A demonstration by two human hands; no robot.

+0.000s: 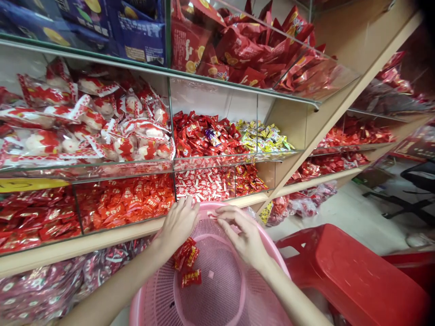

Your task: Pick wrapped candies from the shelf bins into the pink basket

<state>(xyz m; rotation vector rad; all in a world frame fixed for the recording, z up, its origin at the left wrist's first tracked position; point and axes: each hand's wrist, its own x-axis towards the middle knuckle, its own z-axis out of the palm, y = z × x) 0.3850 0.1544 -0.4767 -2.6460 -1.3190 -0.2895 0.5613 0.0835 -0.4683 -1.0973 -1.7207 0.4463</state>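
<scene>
A pink mesh basket [136, 290] sits tilted below the shelves, with several red wrapped candies [190, 277] lying inside it. Over its far right rim, the fingers of my right hand [243, 233] pinch a small white-and-red wrapped candy [212, 214]. At the far left rim is my left hand [179, 222], its fingers curled beside the bin edge. Whatever those fingers hold, if anything, is hidden. Just beyond both hands, small white-and-red candies [204, 183] fill a low shelf bin.
Red wrapped candies [132, 201] and bagged red-and-white treats [136, 136] fill other glass-fronted compartments. A wooden shelf edge [108, 235] runs in front of the lower bins. To the right stands a red plastic stool [367, 271]. Packed bags [44, 285] lie under the shelf.
</scene>
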